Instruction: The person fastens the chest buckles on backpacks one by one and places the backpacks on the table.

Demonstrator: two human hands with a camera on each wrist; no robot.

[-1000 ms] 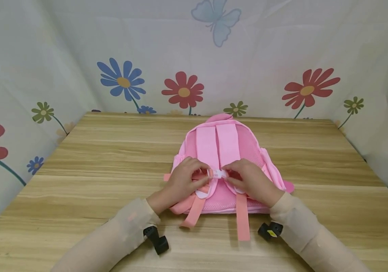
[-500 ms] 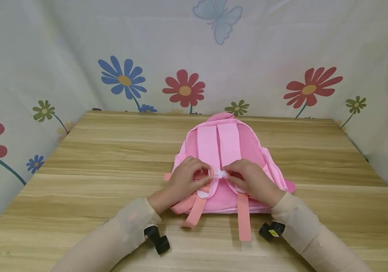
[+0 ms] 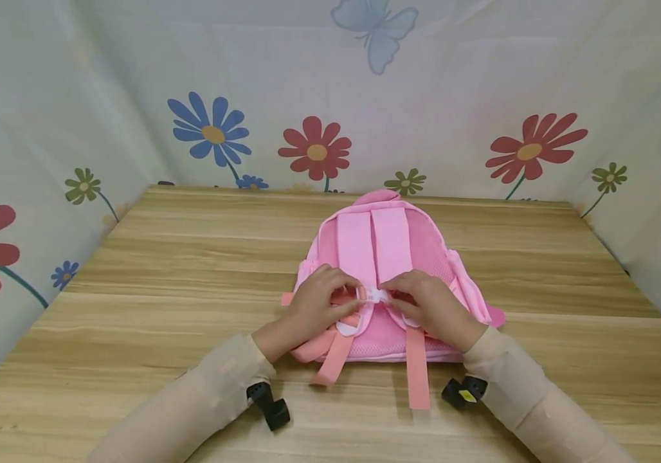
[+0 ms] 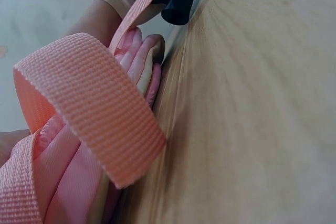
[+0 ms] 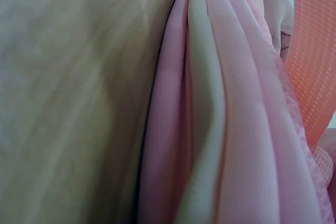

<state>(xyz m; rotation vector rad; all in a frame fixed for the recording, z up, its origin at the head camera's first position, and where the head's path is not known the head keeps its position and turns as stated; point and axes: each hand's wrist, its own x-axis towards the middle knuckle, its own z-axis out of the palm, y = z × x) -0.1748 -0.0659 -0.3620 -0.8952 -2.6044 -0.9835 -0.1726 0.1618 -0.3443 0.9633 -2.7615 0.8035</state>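
A pink backpack (image 3: pixel 391 344) lies on the wooden table with its two shoulder straps facing up. Between the straps sits a white plastic buckle (image 3: pixel 374 295), its two halves joined or nearly so; I cannot tell which. My left hand (image 3: pixel 320 299) pinches the buckle's left end, thumb below and fingers above. At the right end, my right hand (image 3: pixel 430 302) pinches the buckle the same way. Loose orange webbing ends (image 3: pixel 417 373) hang toward the front edge. In the left wrist view, one orange strap end (image 4: pixel 100 98) fills the near space and hides most of the hands.
The wooden table (image 3: pixel 162 276) extends around the backpack on all sides. A white cloth backdrop (image 3: pixel 440 83) with printed flowers and a butterfly encloses the back and both sides. A black wrist camera (image 3: pixel 269 406) is strapped beneath the left sleeve, with another (image 3: pixel 463 391) under the right.
Both hands keep their pinch on the buckle and barely move. The whole view shifts slightly as the head camera moves.
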